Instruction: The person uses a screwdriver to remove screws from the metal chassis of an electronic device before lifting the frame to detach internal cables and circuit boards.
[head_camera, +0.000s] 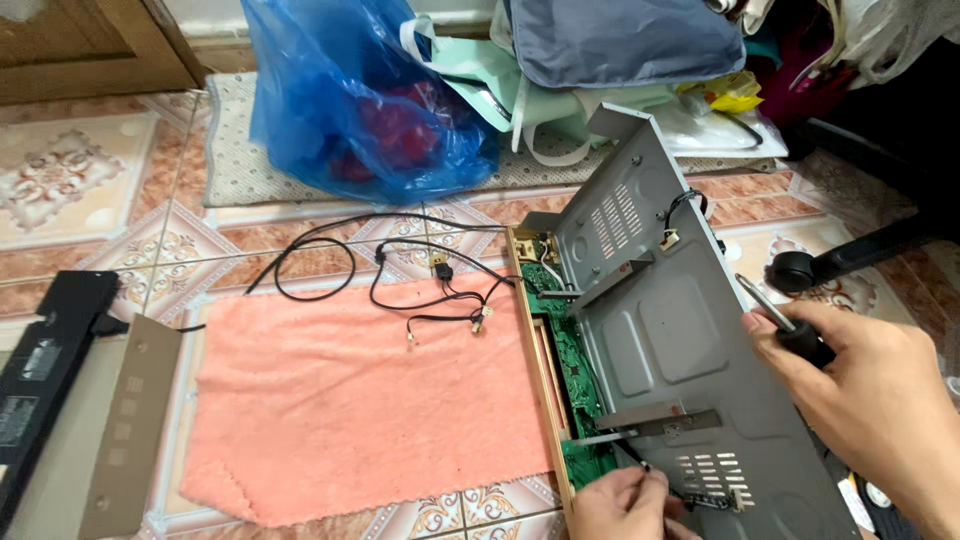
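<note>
1. Fingers of right hand (880, 385) wrap the black handle of a screwdriver (775, 318); shaft points up-left over the grey metal chassis (680, 340).
2. Left hand (625, 500), at the bottom edge, pinches a small black part (710, 499) at the chassis' near vented corner.
3. Chassis sits tilted open on the tiled floor, right of centre, green circuit board (575, 365) under its left edge.
4. Black cables (400, 270) trail left onto the pink towel (360, 400).
5. Front panel (130, 420) lies far left; blue plastic bag (360, 100) behind.
</note>
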